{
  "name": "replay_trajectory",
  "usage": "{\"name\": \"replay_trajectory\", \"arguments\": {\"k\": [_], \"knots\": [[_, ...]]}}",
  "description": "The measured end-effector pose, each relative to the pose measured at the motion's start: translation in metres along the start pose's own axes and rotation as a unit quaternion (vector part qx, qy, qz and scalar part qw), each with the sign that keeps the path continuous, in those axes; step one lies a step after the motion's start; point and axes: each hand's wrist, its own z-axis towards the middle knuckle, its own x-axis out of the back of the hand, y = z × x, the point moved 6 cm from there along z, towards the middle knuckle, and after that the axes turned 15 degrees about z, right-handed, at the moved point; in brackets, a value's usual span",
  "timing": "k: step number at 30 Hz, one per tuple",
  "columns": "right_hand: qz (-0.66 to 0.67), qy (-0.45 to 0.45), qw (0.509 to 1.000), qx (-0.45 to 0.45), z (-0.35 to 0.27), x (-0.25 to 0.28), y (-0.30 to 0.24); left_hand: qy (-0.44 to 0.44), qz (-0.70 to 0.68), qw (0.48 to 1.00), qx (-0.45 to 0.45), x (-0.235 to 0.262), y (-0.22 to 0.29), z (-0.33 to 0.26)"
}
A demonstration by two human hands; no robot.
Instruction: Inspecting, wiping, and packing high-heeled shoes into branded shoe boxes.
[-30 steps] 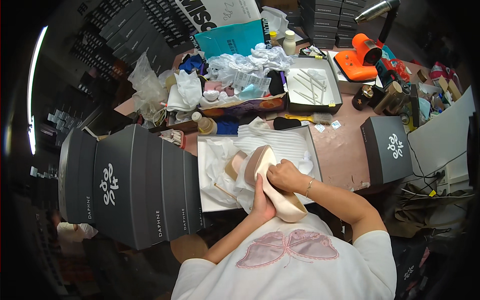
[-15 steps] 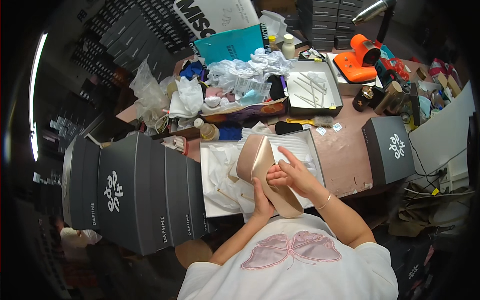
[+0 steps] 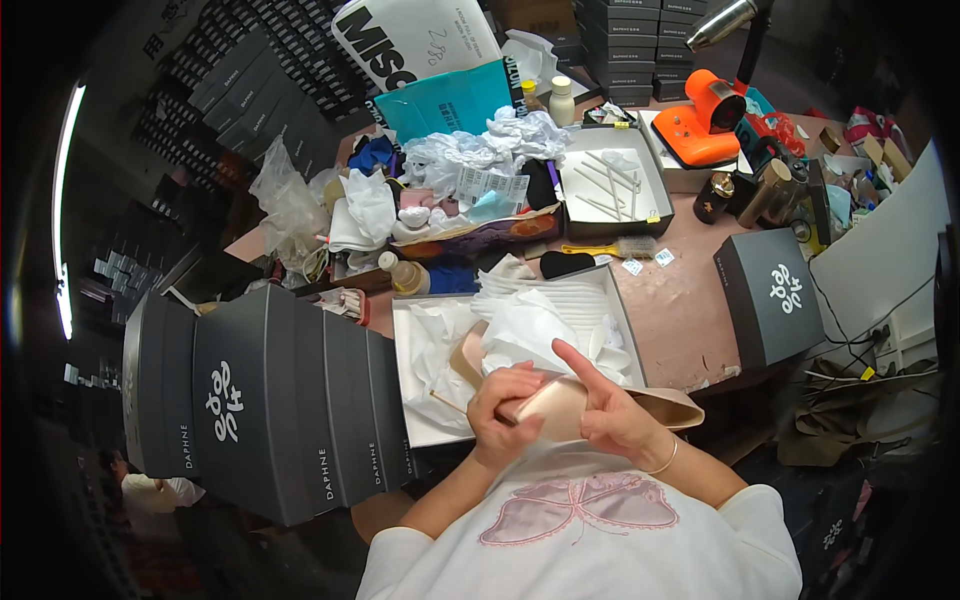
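Observation:
A champagne satin high-heeled shoe (image 3: 557, 405) lies across in front of my chest, over the near edge of an open shoebox (image 3: 432, 425). My left hand (image 3: 507, 412) is closed round its left part. My right hand (image 3: 612, 412) grips its middle, with the index finger stretched out; the shoe passes behind that hand and shows again on the right. Inside the box, a second beige shoe (image 3: 466, 357) is partly covered by white tissue paper (image 3: 530, 322). A thin stick (image 3: 447, 402) pokes out near my left hand.
Dark shoeboxes (image 3: 245, 400) stand in a row at left, and another dark shoebox (image 3: 772, 300) stands at right. Behind are a box lid with white sticks (image 3: 590, 185), a yellow-handled brush (image 3: 595, 250), a bottle (image 3: 408, 273), crumpled paper (image 3: 450, 160) and an orange device (image 3: 698, 130).
The shoe has turned from upright to lying crosswise, lower and to the right. My left hand has moved up round its left part. Tissue and the second shoe now show in the box.

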Motion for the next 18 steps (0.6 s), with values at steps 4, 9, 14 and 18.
{"name": "replay_trajectory", "arguments": {"k": [4,9,14,18], "knots": [[-0.091,-0.030,0.995,-0.013,-0.017,-0.002,0.011,0.007,-0.029,0.998,-0.057,0.002,0.012,-0.010],[-0.228,-0.105,0.965,-0.075,-0.022,-0.007,0.003,-0.043,-0.001,0.991,-0.130,-0.001,0.034,-0.007],[-0.171,-0.050,0.984,-0.021,-0.029,-0.002,0.007,-0.037,-0.007,0.994,-0.102,-0.001,0.031,-0.001],[0.036,-0.010,0.999,0.037,-0.024,0.003,0.006,-0.017,-0.135,0.990,0.035,-0.012,0.010,0.003]]}}
